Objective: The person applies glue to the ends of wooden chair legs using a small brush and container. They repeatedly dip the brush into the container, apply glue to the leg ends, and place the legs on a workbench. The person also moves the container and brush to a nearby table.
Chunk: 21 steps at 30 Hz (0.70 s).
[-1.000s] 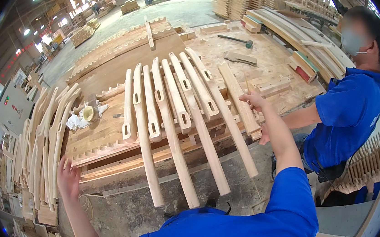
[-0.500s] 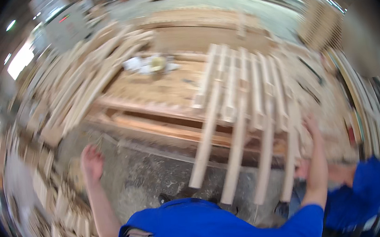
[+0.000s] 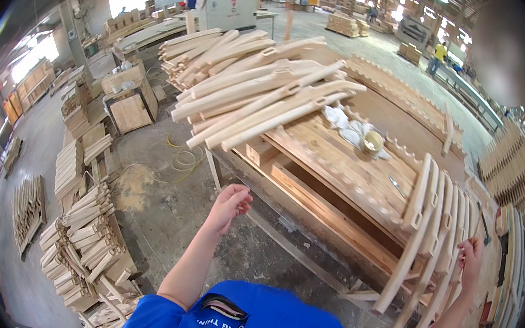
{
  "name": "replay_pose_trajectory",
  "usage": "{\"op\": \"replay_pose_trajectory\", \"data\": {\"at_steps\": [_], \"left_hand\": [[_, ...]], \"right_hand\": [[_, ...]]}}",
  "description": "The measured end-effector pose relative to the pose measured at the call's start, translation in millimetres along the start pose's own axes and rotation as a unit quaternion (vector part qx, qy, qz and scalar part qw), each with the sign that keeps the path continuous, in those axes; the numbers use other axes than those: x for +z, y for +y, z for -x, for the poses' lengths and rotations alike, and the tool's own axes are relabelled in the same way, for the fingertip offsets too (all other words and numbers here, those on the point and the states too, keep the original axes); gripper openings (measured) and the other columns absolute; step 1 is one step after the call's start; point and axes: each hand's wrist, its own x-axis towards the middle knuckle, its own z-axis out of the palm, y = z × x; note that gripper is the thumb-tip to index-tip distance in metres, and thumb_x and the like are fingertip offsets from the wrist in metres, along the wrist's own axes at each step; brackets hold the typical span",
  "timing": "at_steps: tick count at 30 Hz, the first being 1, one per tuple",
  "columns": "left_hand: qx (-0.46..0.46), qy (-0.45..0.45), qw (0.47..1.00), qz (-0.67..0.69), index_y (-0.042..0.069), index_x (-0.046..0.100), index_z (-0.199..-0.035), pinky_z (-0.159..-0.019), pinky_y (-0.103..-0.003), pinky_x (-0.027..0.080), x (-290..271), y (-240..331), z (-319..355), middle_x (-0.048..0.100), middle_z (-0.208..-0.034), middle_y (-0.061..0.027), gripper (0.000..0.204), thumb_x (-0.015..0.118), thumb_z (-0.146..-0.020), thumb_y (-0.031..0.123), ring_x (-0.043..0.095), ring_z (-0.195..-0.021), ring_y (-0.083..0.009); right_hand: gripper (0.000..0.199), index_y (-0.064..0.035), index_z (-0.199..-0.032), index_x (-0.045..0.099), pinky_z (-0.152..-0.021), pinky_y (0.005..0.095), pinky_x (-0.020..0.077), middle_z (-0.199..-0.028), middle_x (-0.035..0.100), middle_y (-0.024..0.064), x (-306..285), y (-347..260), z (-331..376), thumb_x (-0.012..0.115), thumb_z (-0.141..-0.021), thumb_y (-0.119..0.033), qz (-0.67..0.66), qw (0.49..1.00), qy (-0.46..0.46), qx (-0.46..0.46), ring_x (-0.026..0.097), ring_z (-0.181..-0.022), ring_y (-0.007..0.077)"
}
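Since the earlier frame, view swung left; left hand (image 3: 230, 205) lifted off the table (image 3: 339, 175) edge, now hanging free over the concrete floor (image 3: 171, 204), fingers loosely curled, holding nothing. Right hand (image 3: 470, 258) at lower right, fingers closed around the end of one curved wooden part (image 3: 432, 223) in the row lying on the table.

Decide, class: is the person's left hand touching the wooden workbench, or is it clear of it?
Apart. The head view shows the left hand raised, empty and loosely open, over the concrete floor, short of the workbench edge.
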Motion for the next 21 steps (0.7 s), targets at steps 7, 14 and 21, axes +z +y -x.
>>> {"op": "replay_pose_trajectory", "data": {"at_steps": [7,14,21], "left_hand": [[0.002,0.038,0.999,0.013,0.01,0.055,-0.082,-0.064,-0.026,0.046,-46,-11,-41,0.055,-0.072,0.0014,0.02,0.053,-0.095,0.024,0.056,-0.069,-0.0095],[0.036,-0.144,0.988,-0.034,0.006,0.055,-0.092,-0.063,-0.023,0.046,35,2,-135,0.056,-0.075,0.0004,0.015,0.054,-0.094,0.021,0.055,-0.068,-0.0088],[0.031,-0.196,0.971,-0.135,0.007,0.055,-0.1,-0.071,-0.026,0.048,110,38,-235,0.058,-0.082,-0.0009,0.017,0.058,-0.091,0.021,0.056,-0.074,-0.0103]], "right_hand": [[0.011,-0.004,-0.096,0.053,-0.043,0.0165,0.0311,-0.076,0.058,0.0048,135,-9,57,0.046,-0.092,-0.012,-0.045,0.991,-0.116,0.044,0.043,-0.05,0.0042],[0.014,-0.0051,-0.1,0.055,-0.042,0.016,0.0304,-0.075,0.06,0.0028,237,4,75,0.047,-0.095,-0.015,-0.07,0.989,-0.119,0.046,0.043,-0.049,0.0018],[0.01,-0.0028,-0.102,0.049,-0.053,0.0178,0.0348,-0.075,0.057,0.0023,279,22,34,0.047,-0.095,-0.009,-0.075,0.997,-0.035,0.007,0.045,-0.061,0.0036]]}}
